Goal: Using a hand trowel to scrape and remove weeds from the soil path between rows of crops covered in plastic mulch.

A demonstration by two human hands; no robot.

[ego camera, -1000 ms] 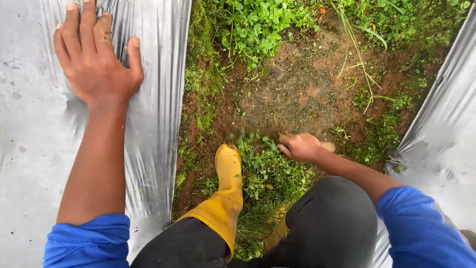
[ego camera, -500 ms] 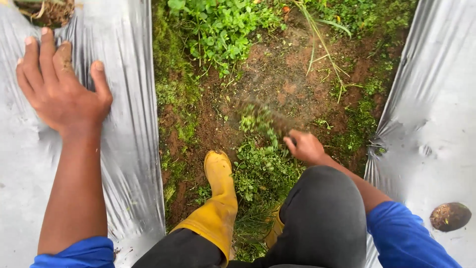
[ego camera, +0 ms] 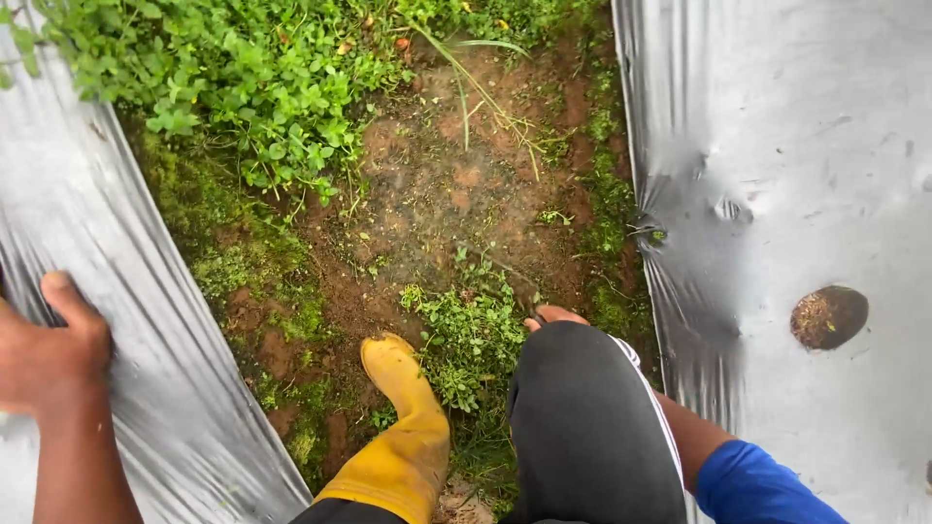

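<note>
My left hand [ego camera: 49, 354] rests flat on the silver plastic mulch sheet [ego camera: 107, 252] at the left edge, thumb out, partly cut off by the frame. Of my right hand [ego camera: 553, 316] only the fingertips show, just past my dark-trousered knee [ego camera: 582, 408]; they reach down into a clump of small green weeds [ego camera: 471, 335] on the bare soil furrow [ego camera: 437, 204]. Whether those fingers hold weeds is hidden by the knee. My yellow rubber boot [ego camera: 403, 427] stands in the furrow just left of the weed clump.
A second silver mulch sheet [ego camera: 806, 146] covers the raised bed on the right, with a round planting hole [ego camera: 828, 316] showing soil. Dense leafy weeds [ego camera: 243, 78] fill the far left of the furrow. Moss lines both edges.
The view has swung right and forward. My left hand has slid toward the left frame edge. My right hand has drawn in behind my knee, so only its fingertips remain visible.
</note>
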